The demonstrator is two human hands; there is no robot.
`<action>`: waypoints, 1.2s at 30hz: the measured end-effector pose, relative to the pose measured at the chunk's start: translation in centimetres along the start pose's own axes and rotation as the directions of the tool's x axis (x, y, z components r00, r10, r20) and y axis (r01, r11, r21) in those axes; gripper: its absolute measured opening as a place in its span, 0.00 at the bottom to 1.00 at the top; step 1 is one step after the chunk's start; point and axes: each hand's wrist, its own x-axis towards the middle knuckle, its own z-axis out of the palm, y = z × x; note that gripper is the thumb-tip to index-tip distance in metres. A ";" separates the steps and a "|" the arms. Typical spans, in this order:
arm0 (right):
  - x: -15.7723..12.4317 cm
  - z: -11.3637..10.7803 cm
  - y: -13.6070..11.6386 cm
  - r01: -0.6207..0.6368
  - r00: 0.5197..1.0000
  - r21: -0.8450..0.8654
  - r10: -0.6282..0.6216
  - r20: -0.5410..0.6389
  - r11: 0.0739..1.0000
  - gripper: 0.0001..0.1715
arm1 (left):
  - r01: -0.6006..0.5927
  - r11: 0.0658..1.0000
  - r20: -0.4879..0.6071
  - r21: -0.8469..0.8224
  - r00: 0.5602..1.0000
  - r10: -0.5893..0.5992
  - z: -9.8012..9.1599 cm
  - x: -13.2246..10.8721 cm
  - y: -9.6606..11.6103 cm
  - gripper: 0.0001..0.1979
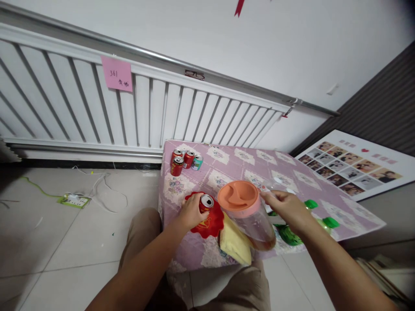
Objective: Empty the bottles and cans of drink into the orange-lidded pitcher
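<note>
My left hand (192,211) is wrapped round a red drink can (206,202), its top opened, over a red scalloped mat (212,223). In my right hand (285,207) is the handle of a clear plastic pitcher (259,229) with an orange lid (239,196). The pitcher tilts, and a little brown liquid lies low in it. A folded yellow cloth (235,242) lies beside the mat, partly behind the pitcher. Whether the can touches the mat is hard to tell.
Several cans (177,166), red and one teal, stand at the table's back left corner. Green-capped bottles (330,222) are right of the pitcher, partly hidden by my right arm. A flowered cloth covers the table (223,157). Behind it is a white radiator (181,112); a power strip (74,200) lies on the floor.
</note>
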 end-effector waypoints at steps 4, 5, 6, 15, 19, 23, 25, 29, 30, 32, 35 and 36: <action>0.2 0.3 -0.4 -0.010 0.998 -0.075 0.014 0.055 0.997 0.27 | 0.007 1.000 0.002 0.000 1.000 -0.007 -0.1 0.0 0.1 0.35; 0.3 0.4 -0.4 -0.002 0.998 -0.078 0.006 0.060 0.997 0.27 | 0.006 1.000 0.000 0.001 1.000 -0.006 -0.1 -0.1 0.1 0.35; 0.3 0.5 -0.4 0.009 0.998 -0.077 -0.005 0.063 0.997 0.27 | 0.005 1.000 -0.002 0.000 1.000 -0.005 -0.1 -0.1 0.1 0.35; 1.1 0.8 -1.2 0.077 0.991 -0.099 -0.065 0.121 0.992 0.27 | 0.023 0.999 -0.027 0.030 0.999 -0.022 -0.5 0.2 0.1 0.33; 1.2 1.1 -1.7 0.056 0.990 -0.092 -0.044 0.135 0.994 0.28 | 0.019 0.999 -0.031 0.032 0.999 -0.018 -0.7 0.3 0.0 0.32; 1.4 1.3 -2.1 0.040 0.990 -0.086 -0.028 0.137 0.996 0.27 | 0.032 0.999 -0.036 0.029 0.999 -0.031 -0.6 0.3 -0.1 0.33; 1.5 1.4 -2.2 0.026 0.990 -0.090 -0.013 0.138 0.996 0.27 | 0.036 0.999 -0.037 0.025 0.999 -0.035 -0.6 0.3 0.0 0.33; 1.7 1.5 -2.4 0.013 0.990 -0.116 0.003 0.138 0.993 0.29 | 0.029 1.000 -0.035 0.010 0.999 -0.029 -0.6 0.2 -0.1 0.34; 1.7 1.5 -2.5 0.014 0.990 -0.120 0.003 0.140 0.993 0.29 | 0.029 1.000 -0.033 0.010 0.999 -0.029 -0.6 0.2 -0.1 0.34; 1.8 1.5 -2.6 0.011 0.989 -0.130 0.008 0.145 0.991 0.29 | 0.035 0.999 -0.030 0.013 0.999 -0.035 -0.7 0.2 -0.1 0.34; 1.8 1.6 -2.9 -0.005 0.989 -0.156 0.027 0.142 0.988 0.29 | 0.034 0.999 -0.031 0.010 0.999 -0.033 -0.8 0.2 0.0 0.34; 1.7 1.6 -2.9 -0.010 0.989 -0.162 0.033 0.142 0.987 0.29 | 0.030 1.000 -0.031 0.007 0.999 -0.030 -0.8 0.2 0.0 0.34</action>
